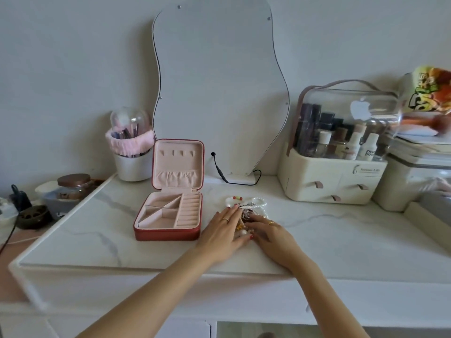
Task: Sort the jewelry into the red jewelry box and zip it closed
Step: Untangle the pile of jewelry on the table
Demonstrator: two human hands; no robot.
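The red jewelry box stands open on the marble top, its pink lid upright and its pink compartments bare. Just right of it lies a pile of jewelry: pearl strands, a beaded piece with red and green beads, and a dark round piece. My left hand lies flat with straight fingers on the pile's left side. My right hand rests on the pile's right side, fingers slightly bent over the pieces; whether it holds any piece is hidden.
A wavy mirror stands behind, its cable trailing on the top. A brush holder sits back left. A cosmetics organizer with drawers fills the back right. Jars and clutter lie off the left edge.
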